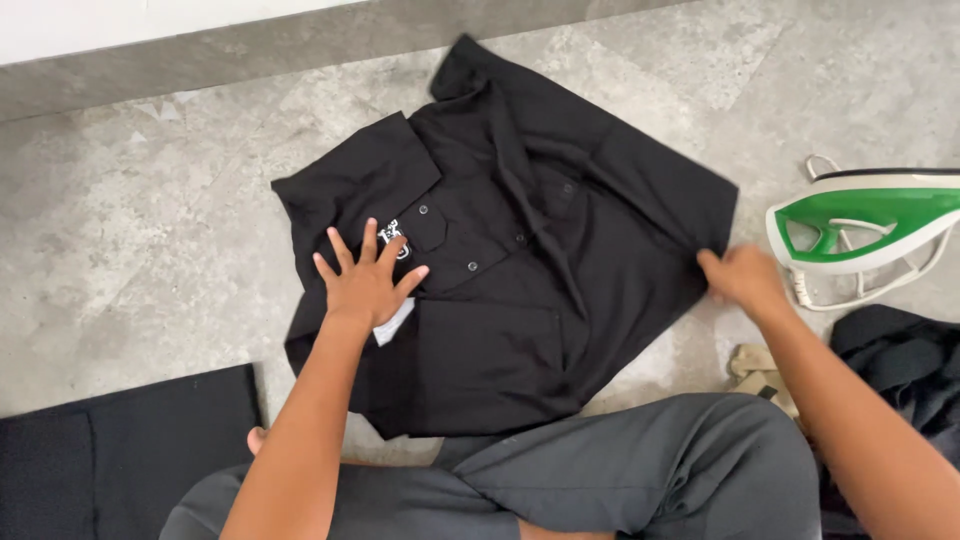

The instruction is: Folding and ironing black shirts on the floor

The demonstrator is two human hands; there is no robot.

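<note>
A folded black cloth (130, 440) sits on the grey floor (120, 230) at the far left, looks already done. In the middle the black shirt (520, 260) lies spread out, sleeves tucked in but the body not folded over yet, so I'd say about halfway. The left hand (368, 282) is flat and wide open, pressing by the chest pocket. The right hand (742, 277) pinches the shirt's right edge. A green and white iron (860, 215) rests just beyond.
</note>
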